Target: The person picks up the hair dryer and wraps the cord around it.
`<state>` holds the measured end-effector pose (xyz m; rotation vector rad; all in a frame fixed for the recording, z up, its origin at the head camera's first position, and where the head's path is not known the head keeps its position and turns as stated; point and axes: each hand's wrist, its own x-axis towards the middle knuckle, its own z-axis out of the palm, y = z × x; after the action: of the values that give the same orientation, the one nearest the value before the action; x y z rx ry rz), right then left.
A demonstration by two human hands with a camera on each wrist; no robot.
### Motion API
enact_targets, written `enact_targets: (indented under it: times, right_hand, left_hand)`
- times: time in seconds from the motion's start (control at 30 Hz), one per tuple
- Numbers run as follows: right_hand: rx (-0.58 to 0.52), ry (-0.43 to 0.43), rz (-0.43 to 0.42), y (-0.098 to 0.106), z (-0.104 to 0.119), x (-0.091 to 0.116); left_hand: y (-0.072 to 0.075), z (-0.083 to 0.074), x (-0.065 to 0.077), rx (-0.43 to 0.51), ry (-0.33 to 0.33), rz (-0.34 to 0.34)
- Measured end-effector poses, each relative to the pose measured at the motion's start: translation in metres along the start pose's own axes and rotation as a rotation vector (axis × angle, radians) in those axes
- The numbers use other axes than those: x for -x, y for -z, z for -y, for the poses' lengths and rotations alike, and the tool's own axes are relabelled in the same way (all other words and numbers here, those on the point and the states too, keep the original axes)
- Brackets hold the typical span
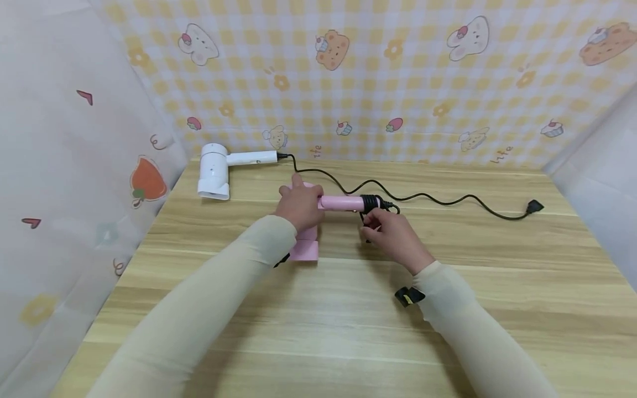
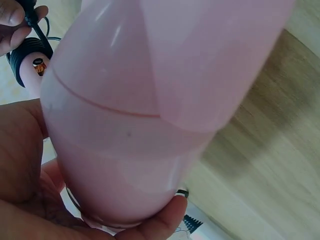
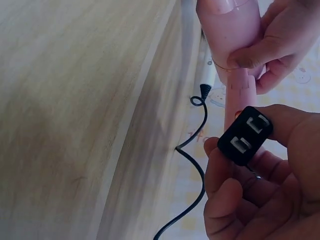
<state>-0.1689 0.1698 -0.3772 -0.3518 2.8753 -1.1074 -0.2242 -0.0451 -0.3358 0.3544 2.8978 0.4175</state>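
A pink hair dryer (image 1: 341, 203) is held near the middle of the table, its handle pointing right and a wide nozzle (image 1: 304, 250) toward the front. My left hand (image 1: 299, 205) grips its body from above; in the left wrist view, fingers curl round the pink housing (image 2: 120, 150). Black cord (image 1: 369, 204) is wound in several turns about the handle's end. Just in front of that end, my right hand (image 1: 393, 235) pinches the cord's black two-pin plug (image 3: 245, 136), prongs facing the right wrist camera.
Behind on the left lies a white hair dryer (image 1: 214, 172). Its black cord (image 1: 423, 194) runs in waves along the back of the wooden table (image 1: 328, 326) to a plug (image 1: 534, 206) at the right. A yellow checked cloth (image 1: 368, 83) hangs behind.
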Motion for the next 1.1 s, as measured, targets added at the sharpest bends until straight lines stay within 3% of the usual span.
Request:
enact_targets:
  times: [0.53,1.1]
  right_hand:
    - [0.177,-0.008,0.05,-0.006,-0.006,-0.005]
    - [0.222,0.029,0.096,-0.009,-0.012,-0.005]
  left_hand:
    - [-0.008,-0.002,-0.014,-0.161,-0.058,0.051]
    - [-0.014,0.0,-0.025,-0.236,-0.052,0.107]
